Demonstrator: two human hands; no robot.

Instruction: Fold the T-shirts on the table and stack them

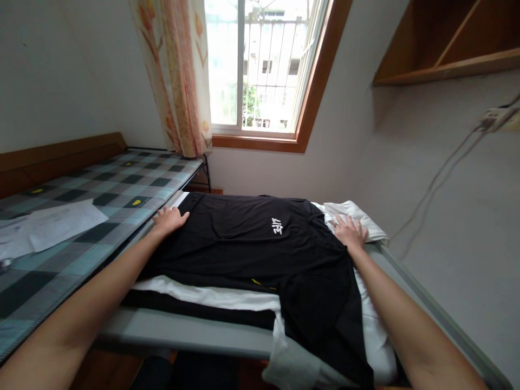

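At the black shirt's (244, 244) far edge, both hands flat.

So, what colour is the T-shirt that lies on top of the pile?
The T-shirt is black, with small white lettering; the head view shows it best.

Daylight via window (260, 65), glare outside, edges warped, fg prob soft

The black T-shirt (252, 244) lay spread flat and mostly smooth on top of a white garment (203, 295) on the grey worktop (182, 330). Small white lettering (277, 225) showed on its upper face, turned sideways. At the near right, part of it drooped over the worktop's edge.
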